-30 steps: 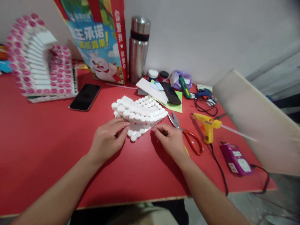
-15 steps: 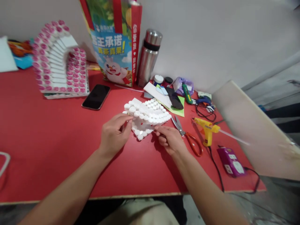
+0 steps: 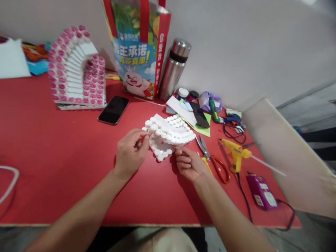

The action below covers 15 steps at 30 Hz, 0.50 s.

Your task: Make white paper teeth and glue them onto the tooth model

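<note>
A white craft piece made of bottle caps glued on white board (image 3: 169, 134) lies on the red table (image 3: 52, 140) in front of me. My left hand (image 3: 130, 153) pinches its left edge with thumb and fingers closed. Just off the piece's near right edge rests my right hand (image 3: 189, 163), fingers curled and fingertips touching the edge; whether it grips anything I cannot make out.
Red-handled scissors (image 3: 214, 159) and a yellow glue gun (image 3: 237, 154) lie right of my right hand. A purple power strip (image 3: 261, 192), a phone (image 3: 114, 109), a pink-capped structure (image 3: 76, 70), a printed bag (image 3: 139, 52) and a steel flask (image 3: 174, 70) stand around. A white board (image 3: 286, 154) leans at the right.
The view has swung left and down, so everything shifted right in frame. My right hand has drawn back slightly toward me; my left hand stays pinched on the white piece.
</note>
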Each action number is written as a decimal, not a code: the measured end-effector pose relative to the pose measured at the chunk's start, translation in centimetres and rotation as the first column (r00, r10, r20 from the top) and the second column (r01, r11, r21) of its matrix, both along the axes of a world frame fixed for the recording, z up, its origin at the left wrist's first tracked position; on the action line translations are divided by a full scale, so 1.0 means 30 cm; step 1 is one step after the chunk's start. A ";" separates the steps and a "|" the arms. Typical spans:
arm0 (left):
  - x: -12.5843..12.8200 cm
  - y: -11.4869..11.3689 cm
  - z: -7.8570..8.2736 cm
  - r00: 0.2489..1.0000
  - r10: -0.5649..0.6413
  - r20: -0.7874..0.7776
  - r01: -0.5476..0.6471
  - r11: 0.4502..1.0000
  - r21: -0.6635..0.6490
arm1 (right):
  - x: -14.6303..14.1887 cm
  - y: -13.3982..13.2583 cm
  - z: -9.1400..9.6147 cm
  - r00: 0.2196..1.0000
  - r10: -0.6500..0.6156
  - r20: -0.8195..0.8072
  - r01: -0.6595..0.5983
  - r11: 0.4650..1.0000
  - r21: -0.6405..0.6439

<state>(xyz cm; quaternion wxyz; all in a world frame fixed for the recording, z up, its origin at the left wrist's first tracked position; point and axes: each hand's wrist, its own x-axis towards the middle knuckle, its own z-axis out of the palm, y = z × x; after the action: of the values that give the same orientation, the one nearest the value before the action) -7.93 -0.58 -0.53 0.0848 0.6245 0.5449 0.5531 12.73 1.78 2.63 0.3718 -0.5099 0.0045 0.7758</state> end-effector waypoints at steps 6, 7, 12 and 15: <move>-0.001 0.007 0.005 0.999 0.025 0.023 -0.024 0.999 -0.026 | -0.014 0.004 0.009 0.999 0.006 0.046 -0.007 1.000 0.024; -0.003 0.008 0.004 0.999 0.027 0.019 -0.027 0.999 -0.030 | -0.017 0.003 0.010 0.998 0.006 0.062 -0.008 0.999 0.033; -0.009 0.009 0.002 0.999 0.037 0.005 -0.037 0.998 -0.048 | -0.011 -0.002 -0.001 0.996 0.032 0.081 -0.038 0.996 0.079; -0.012 0.009 -0.001 0.999 0.047 -0.013 -0.048 0.997 -0.063 | -0.001 -0.003 -0.009 0.996 0.056 0.070 -0.062 0.994 0.085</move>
<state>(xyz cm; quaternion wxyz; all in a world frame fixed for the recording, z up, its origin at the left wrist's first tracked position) -8.28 -0.32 -0.55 0.0882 0.6115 0.5774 0.5338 12.70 1.69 2.36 0.3703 -0.5190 -0.0570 0.7682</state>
